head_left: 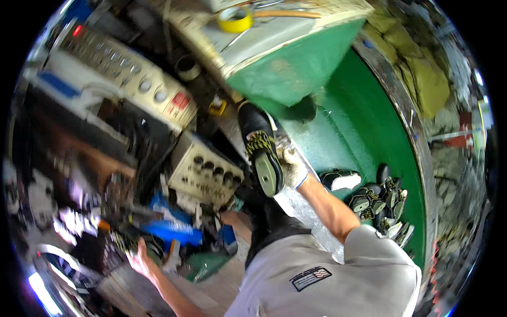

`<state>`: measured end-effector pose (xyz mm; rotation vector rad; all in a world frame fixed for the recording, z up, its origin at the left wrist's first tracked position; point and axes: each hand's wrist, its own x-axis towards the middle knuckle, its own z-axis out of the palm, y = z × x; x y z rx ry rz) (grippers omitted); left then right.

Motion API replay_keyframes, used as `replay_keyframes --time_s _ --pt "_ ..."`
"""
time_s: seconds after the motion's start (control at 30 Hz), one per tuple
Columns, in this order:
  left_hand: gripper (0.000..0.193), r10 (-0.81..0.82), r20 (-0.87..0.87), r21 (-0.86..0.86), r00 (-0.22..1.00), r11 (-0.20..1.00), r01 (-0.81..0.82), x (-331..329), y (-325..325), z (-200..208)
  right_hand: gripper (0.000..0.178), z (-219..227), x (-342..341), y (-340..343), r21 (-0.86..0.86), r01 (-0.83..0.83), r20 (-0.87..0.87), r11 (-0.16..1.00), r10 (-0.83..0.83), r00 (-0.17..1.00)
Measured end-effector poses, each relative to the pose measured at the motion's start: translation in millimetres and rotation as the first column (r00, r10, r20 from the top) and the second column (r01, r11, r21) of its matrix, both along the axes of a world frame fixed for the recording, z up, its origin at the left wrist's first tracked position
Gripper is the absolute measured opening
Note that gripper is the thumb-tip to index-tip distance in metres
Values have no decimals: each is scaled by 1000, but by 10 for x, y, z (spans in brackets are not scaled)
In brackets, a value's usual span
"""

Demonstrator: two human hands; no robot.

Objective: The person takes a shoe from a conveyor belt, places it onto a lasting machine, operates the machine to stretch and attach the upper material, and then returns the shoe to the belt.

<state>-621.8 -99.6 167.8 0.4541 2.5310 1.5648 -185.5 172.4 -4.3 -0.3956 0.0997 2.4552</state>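
Observation:
A black shoe upper (pixel 247 119) with black and yellow laces sits on a pale green shoe last (pixel 265 173) in front of me. My right hand (pixel 293 168), in a white work glove, grips its side near the heel end. At the lower left, my left hand (pixel 141 260) closes on the near end of a second dark shoe (pixel 127 239) with yellowish laces. That shoe is beside a machine's working parts, and its far end is blurred and partly hidden.
Several black shoes (pixel 372 201) lie in the green trough (pixel 364 121) at right. A yellow tape roll (pixel 235 19) rests on the cabinet top. Left stand a machine control panel (pixel 121 68) and a knobbed box (pixel 203 171), with a blue plastic piece (pixel 174 231) below.

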Motion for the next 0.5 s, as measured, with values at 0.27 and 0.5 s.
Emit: replay_keyframes --time_s 0.27,0.5 --pt "66 -246 341 -70 907 956 286 -233 -873 110 46 780 -1538 -1261 156 -255 43 954 251 967" --pt "50 -382 512 396 769 900 183 -116 -312 233 43 1663 -2650 -1692 378 -452 369 808 316 874"
